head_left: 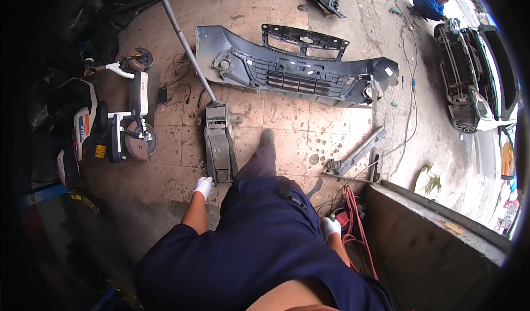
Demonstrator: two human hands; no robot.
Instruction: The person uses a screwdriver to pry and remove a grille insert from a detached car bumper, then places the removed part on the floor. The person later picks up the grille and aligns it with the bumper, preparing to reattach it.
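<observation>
My left hand (203, 186), in a white glove, hangs beside my left leg with fingers curled, near the low end of a grey floor jack (217, 145) with a long upright handle (187, 51); what it holds, if anything, is too small to make out. My right hand (332, 227), also gloved, is closed on a small green object at my right side, close to a red reel with hose (349, 217). A dark upturned bumper (298, 79) lies ahead on the tiles, and a long grey strip (359, 151) lies right of my foot.
Scooters (135, 107) stand at the left. A low concrete wall (433, 220) borders the right. Beyond it are a white car (497, 112) with its front stripped and a crouching person in blue (428, 4). A car part (326, 2) and cables lie on the floor.
</observation>
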